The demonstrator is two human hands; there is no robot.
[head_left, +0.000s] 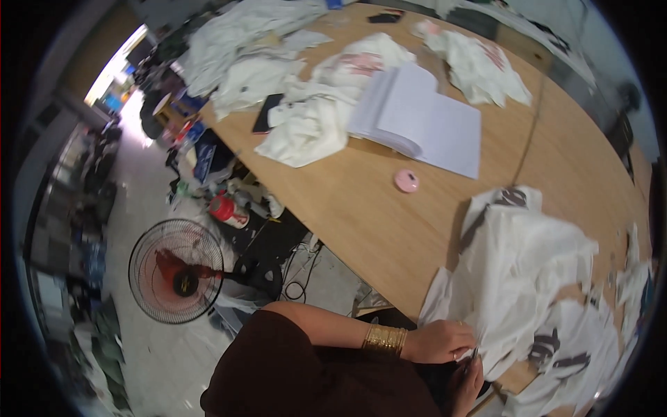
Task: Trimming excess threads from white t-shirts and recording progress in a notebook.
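At the table's near edge, my left hand [439,341], with gold bangles at its wrist, is closed on the edge of a white garment [517,254]. The garment lies bunched over the table and has dark print on it. My right hand [470,383] is closed just below the left one, round a small dark pointed tool that looks like thread snips [475,353]. Its tip is up against the cloth by my left fingers. Most of the tool is hidden in my palm. Another white garment with dark print [566,351] lies to the right of my hands.
On the wooden table [333,201] are a stack of white paper [417,121], a round pink case [406,181], a dark flat item [267,115] and white garments [313,125]. A standing fan [177,271] and a red container [228,210] are at the left, near loose cables [300,274].
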